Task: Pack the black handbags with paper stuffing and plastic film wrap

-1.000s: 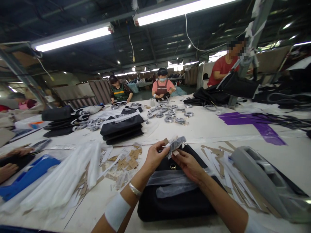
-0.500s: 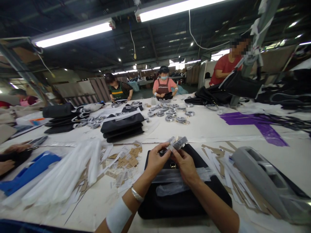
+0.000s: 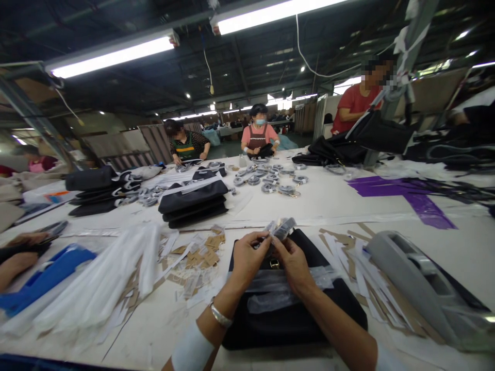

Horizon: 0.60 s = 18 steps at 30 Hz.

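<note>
A black handbag (image 3: 294, 324) lies flat on the table in front of me, with a gold-coloured clasp (image 3: 274, 264) near its upper middle. Clear plastic wrap (image 3: 270, 300) covers a strip across its front. Over the bag's far edge, both hands pinch a bundle in clear plastic (image 3: 284, 228); what is inside is too small to make out. My left hand (image 3: 249, 257) grips its near left side, thumb and fingers pressed together. Close beside it, my right hand (image 3: 294, 263) is closed on the right side, fingertips almost touching the left ones.
Brown tags (image 3: 209, 252) and white plastic sleeves (image 3: 104, 278) lie left. A grey tape dispenser (image 3: 417, 283) and paper strips (image 3: 371, 283) are right. Beyond are stacked black bags (image 3: 193, 203) and coiled grey straps (image 3: 270, 180). A co-worker's hands (image 3: 19, 252) show far left, near a blue dispenser (image 3: 50, 275).
The whole view has shifted slightly. Both hands keep their pinch on the plastic-wrapped bundle, with only small finger movement. The bag stays in place.
</note>
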### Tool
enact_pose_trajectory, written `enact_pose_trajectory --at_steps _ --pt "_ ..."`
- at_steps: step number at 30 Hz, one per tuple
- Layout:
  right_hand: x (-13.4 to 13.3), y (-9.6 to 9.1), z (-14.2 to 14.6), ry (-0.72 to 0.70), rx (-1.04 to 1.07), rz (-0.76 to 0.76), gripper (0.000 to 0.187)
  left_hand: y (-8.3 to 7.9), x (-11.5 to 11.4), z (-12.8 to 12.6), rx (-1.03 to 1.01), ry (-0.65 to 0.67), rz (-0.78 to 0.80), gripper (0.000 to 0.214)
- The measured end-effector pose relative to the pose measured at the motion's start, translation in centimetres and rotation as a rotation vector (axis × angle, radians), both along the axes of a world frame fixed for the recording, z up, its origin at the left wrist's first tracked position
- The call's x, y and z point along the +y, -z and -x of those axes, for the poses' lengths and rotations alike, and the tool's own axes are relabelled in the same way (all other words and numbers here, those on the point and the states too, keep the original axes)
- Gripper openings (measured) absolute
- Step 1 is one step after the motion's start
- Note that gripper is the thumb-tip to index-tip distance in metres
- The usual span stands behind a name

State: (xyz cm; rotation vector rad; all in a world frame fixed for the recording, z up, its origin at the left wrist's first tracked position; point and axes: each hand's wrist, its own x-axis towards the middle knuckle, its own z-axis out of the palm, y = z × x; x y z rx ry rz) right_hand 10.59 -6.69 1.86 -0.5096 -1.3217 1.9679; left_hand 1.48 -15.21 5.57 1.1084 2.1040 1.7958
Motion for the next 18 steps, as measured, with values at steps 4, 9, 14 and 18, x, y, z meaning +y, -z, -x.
enact_pose_trajectory --at_steps 4,9,14,18 --pt "0.0 0.1 0.0 -0.004 -0.004 0.011 0.04 0.6 -0.1 -0.3 0.017 -0.058 -0.023 0.016" --pt "-0.1 0.1 0.0 -0.004 -0.005 0.015 0.038 0.9 -0.6 -0.9 0.314 -0.147 0.006 0.014" --pt "-0.1 0.0 0.0 0.012 0.015 0.001 0.036 0.8 -1.0 -1.6 0.493 -0.105 0.049 0.021" --pt "-0.1 0.2 0.0 0.019 0.027 -0.012 0.034 1.5 -1.0 -2.0 0.596 -0.081 0.063 0.03"
